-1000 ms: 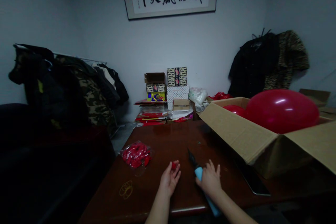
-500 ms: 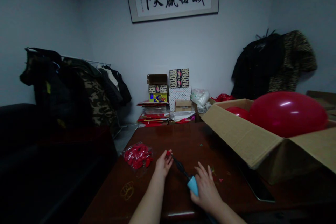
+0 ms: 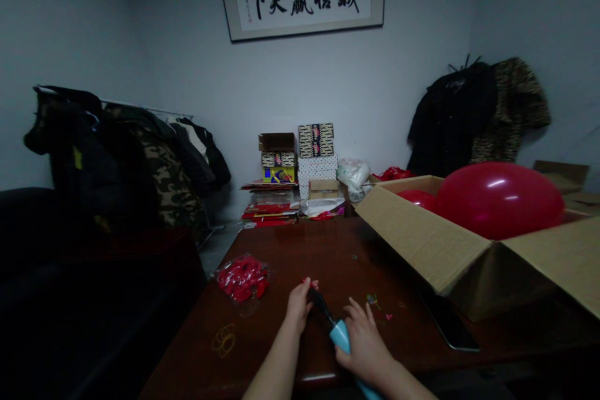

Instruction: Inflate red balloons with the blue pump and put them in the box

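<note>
Your left hand [image 3: 299, 306] pinches a small red balloon [image 3: 312, 285] at the tip of the blue pump [image 3: 340, 336], whose length slants forward and left above the surface [image 3: 276, 275]; your right hand [image 3: 368, 340] grips its body, outer fingers spread. Whether the tip sits inside is unclear.

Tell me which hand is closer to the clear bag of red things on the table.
Left. The left hand is to the right of the clear bag, not touching it; the right hand is farther right, on the blue pump.
</note>
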The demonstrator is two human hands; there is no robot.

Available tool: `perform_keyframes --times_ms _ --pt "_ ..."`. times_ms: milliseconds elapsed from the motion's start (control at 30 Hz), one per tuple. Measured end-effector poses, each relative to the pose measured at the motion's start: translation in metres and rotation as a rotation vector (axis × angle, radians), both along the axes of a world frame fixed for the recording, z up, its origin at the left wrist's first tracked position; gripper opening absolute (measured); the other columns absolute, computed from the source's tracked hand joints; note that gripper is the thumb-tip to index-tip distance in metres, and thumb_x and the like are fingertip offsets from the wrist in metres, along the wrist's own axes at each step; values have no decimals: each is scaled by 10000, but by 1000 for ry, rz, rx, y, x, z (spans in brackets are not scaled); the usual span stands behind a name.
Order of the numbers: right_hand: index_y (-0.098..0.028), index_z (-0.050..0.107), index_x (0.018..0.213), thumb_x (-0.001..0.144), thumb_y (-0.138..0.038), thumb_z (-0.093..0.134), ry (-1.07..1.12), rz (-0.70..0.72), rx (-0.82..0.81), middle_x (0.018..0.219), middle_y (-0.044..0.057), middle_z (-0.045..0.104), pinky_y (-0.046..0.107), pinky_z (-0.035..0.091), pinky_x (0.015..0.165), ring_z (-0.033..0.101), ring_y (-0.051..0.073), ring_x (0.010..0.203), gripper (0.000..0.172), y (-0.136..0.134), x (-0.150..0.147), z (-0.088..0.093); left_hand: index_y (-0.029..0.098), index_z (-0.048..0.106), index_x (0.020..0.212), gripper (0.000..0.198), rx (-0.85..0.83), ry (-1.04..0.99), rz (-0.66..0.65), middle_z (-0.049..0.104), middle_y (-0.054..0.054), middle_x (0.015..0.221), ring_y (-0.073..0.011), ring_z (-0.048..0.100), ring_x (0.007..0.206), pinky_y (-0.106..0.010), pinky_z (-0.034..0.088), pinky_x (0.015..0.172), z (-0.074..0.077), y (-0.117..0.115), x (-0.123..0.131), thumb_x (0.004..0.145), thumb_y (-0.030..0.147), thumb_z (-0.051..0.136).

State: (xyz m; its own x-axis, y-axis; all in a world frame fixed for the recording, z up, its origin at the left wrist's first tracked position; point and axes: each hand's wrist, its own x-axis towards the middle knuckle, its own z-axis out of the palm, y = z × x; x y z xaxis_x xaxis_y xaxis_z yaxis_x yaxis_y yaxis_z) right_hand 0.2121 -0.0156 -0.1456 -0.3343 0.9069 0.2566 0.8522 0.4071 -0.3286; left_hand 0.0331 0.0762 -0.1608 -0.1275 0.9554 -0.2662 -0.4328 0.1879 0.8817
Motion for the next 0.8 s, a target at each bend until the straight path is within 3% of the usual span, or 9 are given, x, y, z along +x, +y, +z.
perform_keyframes --times_ms 100,267,333,400,600,700,800 --pt "-132 616 952 671 -393 505 22 -14 -36 1227 137 515 440 -23 1092 257 285 1304 400 0 -4 2 123 689 815 345 28 -55 -4 683 -142 957 -210 620 866 -298 442 714 -1 0 9 698 445 645" --pt "-127 610 989 688 -401 486 64 -41 -17 1229 132 513 435 -1 1094 248 278 1309 426 6 -12 15 165 647 853 176 197 -272 19 630 -105 1105 -213 602 956 -314 463 733 21 8 16 746 303 626" --pt "-130 613 996 687 -393 484 62 -55 -26 1232 130 513 436 3 1094 249 274 1309 426 7 -15 16 162 630 850 169 129 -349 -49 637 -104 1081 -218 608 950 -331 468 739 22 8 16 776 310 592" --pt "-128 621 993 680 -390 485 37 -77 -59 1231 138 517 448 10 1092 263 281 1303 430 5 -16 9 145 608 800 191 -39 -425 -142 660 -104 988 -217 632 875 -350 472 727 11 5 15 787 333 577" --pt "-151 649 961 689 -433 480 -57 -131 -163 1218 141 537 476 22 1084 286 297 1293 426 -2 -24 -26 169 585 816 95 -146 -588 -102 684 -68 921 -206 653 846 -362 467 760 -46 -11 8 784 258 584" --pt "-150 652 975 678 -485 502 -83 -125 -186 1218 152 538 484 20 1082 275 310 1298 472 -4 -27 -37 170 586 796 75 -118 -683 -109 684 -80 959 -224 641 927 -391 455 824 -57 -21 5 787 244 582" --pt "-174 656 964 648 -476 535 -59 -113 -194 1238 132 533 503 36 1079 252 314 1311 453 -6 -29 -45 177 594 813 75 -42 -771 -152 675 -85 1004 -236 618 993 -422 437 875 -55 -29 3 785 247 590"
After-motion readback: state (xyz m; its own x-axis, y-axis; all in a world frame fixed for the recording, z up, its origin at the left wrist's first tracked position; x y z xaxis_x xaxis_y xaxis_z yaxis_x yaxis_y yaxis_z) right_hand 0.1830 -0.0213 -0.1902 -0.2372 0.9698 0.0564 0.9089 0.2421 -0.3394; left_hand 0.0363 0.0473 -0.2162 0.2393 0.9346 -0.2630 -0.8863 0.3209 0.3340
